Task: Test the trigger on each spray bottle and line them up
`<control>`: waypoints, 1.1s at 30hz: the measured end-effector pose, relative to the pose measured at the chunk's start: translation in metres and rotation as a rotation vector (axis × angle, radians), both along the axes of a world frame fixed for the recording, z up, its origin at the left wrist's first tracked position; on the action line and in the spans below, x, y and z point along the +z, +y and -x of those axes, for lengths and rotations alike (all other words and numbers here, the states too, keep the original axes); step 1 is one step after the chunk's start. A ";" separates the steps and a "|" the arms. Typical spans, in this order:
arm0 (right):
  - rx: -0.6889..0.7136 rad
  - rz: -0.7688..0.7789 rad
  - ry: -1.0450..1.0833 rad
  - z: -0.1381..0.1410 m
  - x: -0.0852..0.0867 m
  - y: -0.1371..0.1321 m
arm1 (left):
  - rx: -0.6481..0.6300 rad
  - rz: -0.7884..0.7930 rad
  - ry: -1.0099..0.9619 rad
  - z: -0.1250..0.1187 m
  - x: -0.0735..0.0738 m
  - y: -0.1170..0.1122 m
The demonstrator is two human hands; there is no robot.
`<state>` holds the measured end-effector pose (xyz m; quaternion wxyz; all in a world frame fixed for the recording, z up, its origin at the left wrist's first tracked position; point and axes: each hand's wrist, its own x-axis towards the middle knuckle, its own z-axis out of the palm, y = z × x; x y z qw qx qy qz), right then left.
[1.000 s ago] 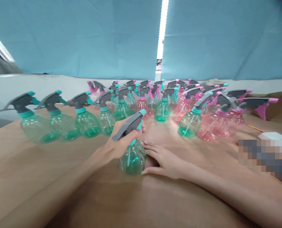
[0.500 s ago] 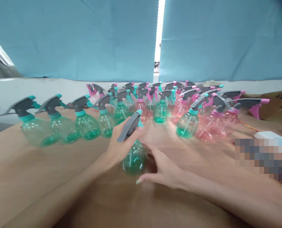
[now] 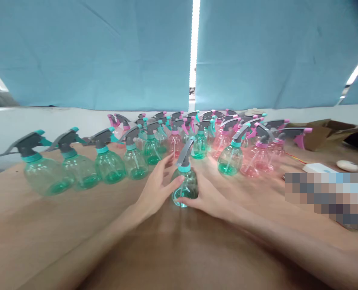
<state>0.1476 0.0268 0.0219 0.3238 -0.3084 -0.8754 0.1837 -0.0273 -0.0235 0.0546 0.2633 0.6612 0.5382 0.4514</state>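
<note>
Between my hands is a clear green spray bottle (image 3: 187, 189) with a teal collar and a grey trigger head. My left hand (image 3: 155, 189) is on its left side. The thumb lies across the bottle's shoulder, while the fingers reach forward along the far side, partly hidden. My right hand (image 3: 212, 195) wraps the right side of the body, thumb across the lower front and the other fingers mostly behind the bottle. Whether the base rests on the table is unclear. Nearest beyond the left hand stands another green spray bottle (image 3: 136, 163).
More green spray bottles (image 3: 109, 164) line the left side of the wooden table (image 3: 76, 225). Pink spray bottles (image 3: 259, 155) crowd the right and back among green ones. To the right are a white box (image 3: 319, 167), a white rounded object (image 3: 347, 165) and brown cardboard (image 3: 320, 135).
My left hand has left the trigger head and moved down to the bottle's body. The right hand has closed in around the bottle. The bottle stands more upright and slightly farther right.
</note>
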 end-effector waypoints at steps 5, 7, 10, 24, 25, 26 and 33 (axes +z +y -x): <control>-0.144 0.108 0.019 -0.005 -0.013 0.052 | 0.186 0.084 0.204 0.020 -0.047 -0.007; -0.160 0.126 0.023 -0.004 -0.018 0.070 | 0.202 0.071 0.281 0.025 -0.053 -0.008; -0.183 0.131 -0.011 -0.004 -0.020 0.080 | 0.184 0.057 0.388 0.026 -0.053 -0.008; -0.677 -0.139 0.076 -0.126 0.002 0.067 | 0.170 -0.069 0.544 0.019 -0.052 -0.006; -0.690 -0.151 0.071 -0.128 0.003 0.069 | 0.170 -0.079 0.547 0.017 -0.052 -0.006; -0.702 -0.148 0.054 -0.128 0.003 0.071 | 0.168 -0.085 0.548 0.014 -0.051 -0.007; -0.818 0.029 -0.139 -0.097 0.014 0.077 | 0.119 -0.104 0.527 -0.008 -0.050 -0.019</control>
